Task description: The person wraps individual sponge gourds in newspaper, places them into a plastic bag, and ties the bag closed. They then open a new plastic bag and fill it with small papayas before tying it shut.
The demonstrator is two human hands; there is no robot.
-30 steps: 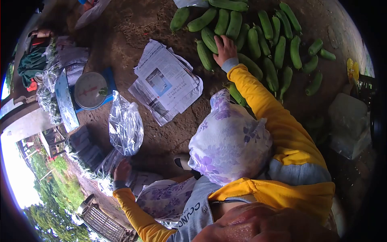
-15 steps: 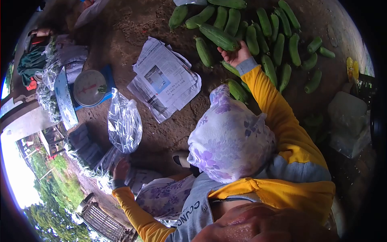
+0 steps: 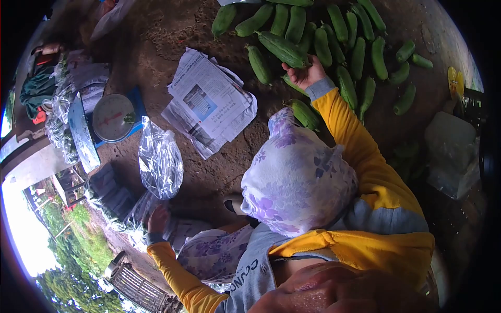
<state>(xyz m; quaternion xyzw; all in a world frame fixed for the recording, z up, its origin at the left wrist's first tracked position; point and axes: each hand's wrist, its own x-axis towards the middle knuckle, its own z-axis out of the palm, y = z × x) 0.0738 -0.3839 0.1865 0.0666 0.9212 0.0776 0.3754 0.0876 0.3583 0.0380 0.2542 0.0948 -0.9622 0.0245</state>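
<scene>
My right hand [image 3: 309, 74] is at the near end of a large green gourd [image 3: 282, 48], its fingers curled round that end. More long green gourds [image 3: 358, 60] lie on the ground beyond and to the right of it. At the lower left, my left hand [image 3: 158, 218] is in shadow beside dark plastic wrapping [image 3: 140, 208]; its fingers are too dim to make out. A clear plastic bag [image 3: 160, 159] lies just above this hand. Printed newspaper sheets [image 3: 209, 101] are spread on the soil between the bag and the gourds.
A dial scale [image 3: 113, 118] with a blue body stands at the left, near wrapped bundles [image 3: 107, 190]. A flowered cloth bundle [image 3: 297, 177] fills the middle, before my body. A translucent container [image 3: 451, 151] is at the far right, and a bamboo seat [image 3: 138, 287] at the lower left.
The view has shifted slightly, so the gourds and newspaper appear a little further left. My right hand stays at the same gourd, and my left hand remains by the plastic.
</scene>
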